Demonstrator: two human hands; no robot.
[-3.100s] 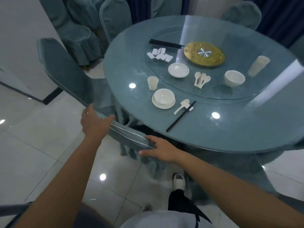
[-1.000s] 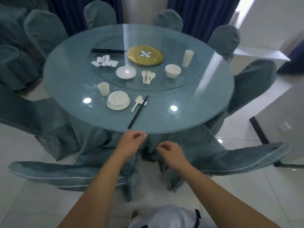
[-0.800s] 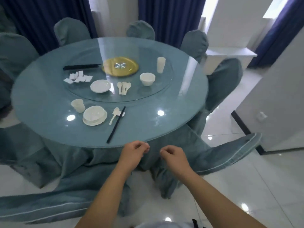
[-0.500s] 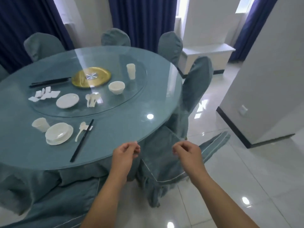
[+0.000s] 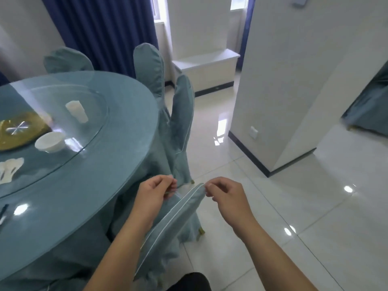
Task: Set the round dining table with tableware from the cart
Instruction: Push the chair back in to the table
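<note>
Teal cloth fills the space between both hands: a covered chair [image 5: 168, 223] whose piped top edge runs right up to the right hand [image 5: 227, 199]. That hand has curled fingers right at the chair's corner; whether it pinches the piping I cannot tell. The left hand [image 5: 154, 196] is loosely curled too, holding nothing visible. Up and left of it sits the round table [image 5: 117, 164], glass-topped, with a white bowl [image 5: 50, 142], a cup [image 5: 77, 111] and spoons [image 5: 9, 169] on the turntable. That porcelain looks light, hard, slippery and chippable; best taken by rim or handle. Glossy pale tiles [image 5: 294, 196] spread right of the hands. No cart shows.
</note>
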